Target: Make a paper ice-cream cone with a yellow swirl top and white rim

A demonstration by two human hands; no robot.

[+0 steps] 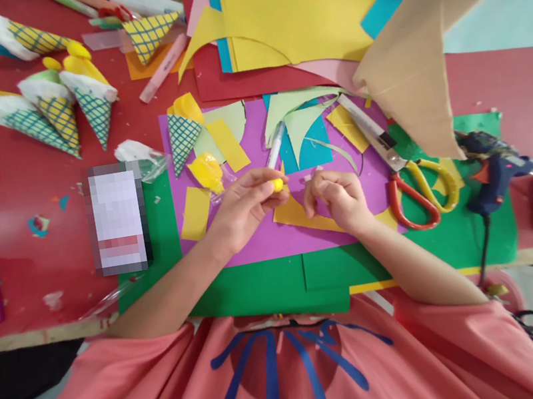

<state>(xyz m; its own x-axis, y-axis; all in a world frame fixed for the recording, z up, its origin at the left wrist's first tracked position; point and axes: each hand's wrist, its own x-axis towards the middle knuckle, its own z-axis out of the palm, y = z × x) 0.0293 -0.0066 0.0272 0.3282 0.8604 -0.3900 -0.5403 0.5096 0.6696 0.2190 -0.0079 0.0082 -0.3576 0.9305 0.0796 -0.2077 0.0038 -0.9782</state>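
My left hand [247,202] pinches a small, rounded lump of yellow modelling clay [277,185] between thumb and fingers. Beside it, apart, my right hand [336,198] is curled closed; whatever may be inside is hidden. Both hands are above a purple sheet [264,248] strewn with paper pieces. Just left of the left hand lies a larger yellow clay lump [206,172] in clear wrap. Behind that rests a small paper cone [184,135] with a checked pattern and yellow clay on top. A white pen [276,146] lies behind my fingers.
Large scissors [416,186] with red and yellow handles lie at the right, near a blue glue gun [493,180]. Several finished-looking cones [92,105] lie at the left. A blurred-out rectangle [118,219] covers something there. Yellow sheets [306,4] are stacked at the back.
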